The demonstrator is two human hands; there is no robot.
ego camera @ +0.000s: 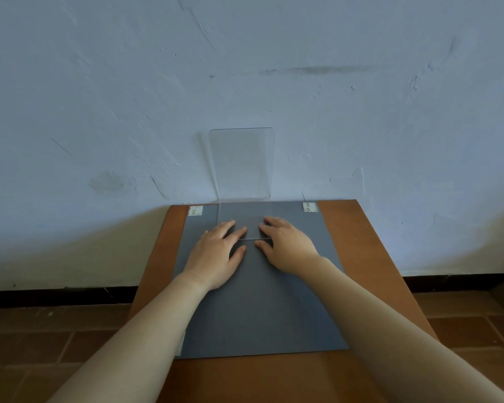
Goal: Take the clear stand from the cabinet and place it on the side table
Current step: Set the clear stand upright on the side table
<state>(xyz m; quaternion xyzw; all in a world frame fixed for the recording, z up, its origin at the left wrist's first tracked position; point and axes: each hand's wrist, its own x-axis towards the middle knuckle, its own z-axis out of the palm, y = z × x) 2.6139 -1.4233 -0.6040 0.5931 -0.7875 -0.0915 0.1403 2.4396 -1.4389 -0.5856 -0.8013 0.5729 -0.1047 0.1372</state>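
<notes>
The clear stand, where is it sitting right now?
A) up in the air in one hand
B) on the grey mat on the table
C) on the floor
B: the clear stand sits on the grey mat on top of the table, its tall part upright by the wall, while the left hand and the right hand lay straight fingers on its flat base.

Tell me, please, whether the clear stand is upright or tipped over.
Upright: the clear stand rests on its flat base on the grey mat, back panel vertical.
</notes>
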